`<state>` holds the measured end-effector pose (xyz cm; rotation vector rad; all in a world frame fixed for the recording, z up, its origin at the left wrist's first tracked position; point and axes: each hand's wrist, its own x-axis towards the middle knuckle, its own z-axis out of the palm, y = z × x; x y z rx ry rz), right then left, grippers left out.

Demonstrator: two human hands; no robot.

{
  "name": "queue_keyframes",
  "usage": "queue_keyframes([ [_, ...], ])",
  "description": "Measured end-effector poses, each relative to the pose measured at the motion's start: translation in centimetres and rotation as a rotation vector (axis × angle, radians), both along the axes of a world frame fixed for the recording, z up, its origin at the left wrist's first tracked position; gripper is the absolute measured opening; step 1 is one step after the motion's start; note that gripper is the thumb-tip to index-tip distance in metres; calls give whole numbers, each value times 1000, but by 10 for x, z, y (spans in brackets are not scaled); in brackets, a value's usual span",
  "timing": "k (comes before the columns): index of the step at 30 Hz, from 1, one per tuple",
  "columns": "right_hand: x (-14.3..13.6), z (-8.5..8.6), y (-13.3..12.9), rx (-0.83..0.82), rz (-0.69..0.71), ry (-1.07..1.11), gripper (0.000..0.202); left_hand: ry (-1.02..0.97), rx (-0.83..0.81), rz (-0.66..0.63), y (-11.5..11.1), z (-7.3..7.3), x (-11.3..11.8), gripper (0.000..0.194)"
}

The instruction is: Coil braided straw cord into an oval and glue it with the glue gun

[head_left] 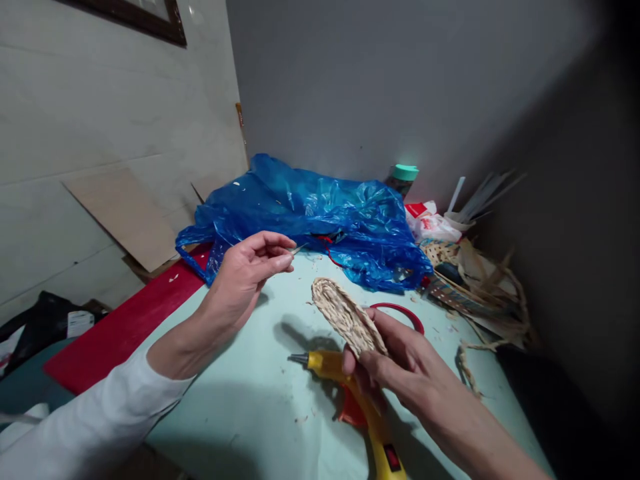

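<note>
Between the thumb and fingers of my right hand (400, 353) is a small oval piece of coiled, braided straw (345, 313), tilted above the table. My left hand (260, 260) is raised to the left of it, thumb and fingertips pinched on a thin strand (300, 249); whether the strand is straw or something else is too small to tell. Below the straw piece lies a yellow hot glue gun (327, 365) with its grey nozzle to the left and an orange trigger. My right hand hides part of its body.
A crumpled blue plastic bag (300, 200) covers the back of the pale green table (240, 407). Red scissor-like handles (400, 307) show behind my right hand. At right sit a basket of straw scraps (475, 280) and a braided cord (467, 363). A red board (125, 327) borders the left.
</note>
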<state>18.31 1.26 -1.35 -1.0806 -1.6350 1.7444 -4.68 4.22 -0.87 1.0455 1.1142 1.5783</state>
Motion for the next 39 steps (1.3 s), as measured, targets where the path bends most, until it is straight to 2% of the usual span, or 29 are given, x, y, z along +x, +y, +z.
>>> queue_keyframes([
  [5,3,0,-3,-92,36,39,32,162,96,-44,-4,-4,-4,2],
  [10,4,8,-4,-33,-3,-30,39,318,81,-101,-8,-6,-6,8],
  [15,6,9,-4,92,7,-109,42,263,-5,-227,-16,-5,2,14],
  [25,6,9,-7,23,76,-59,36,205,-110,-361,-18,-10,7,23],
  [29,2,11,-10,-26,-6,-47,36,201,-83,-331,-19,-12,3,24],
  [34,2,12,-10,31,-23,-107,42,118,-58,-276,-21,-13,3,46],
  [37,1,13,-8,82,-45,-133,45,5,-23,-267,-22,-10,9,35],
  [39,-1,13,-8,100,-93,-153,45,-76,-23,-310,-23,-9,15,24],
])
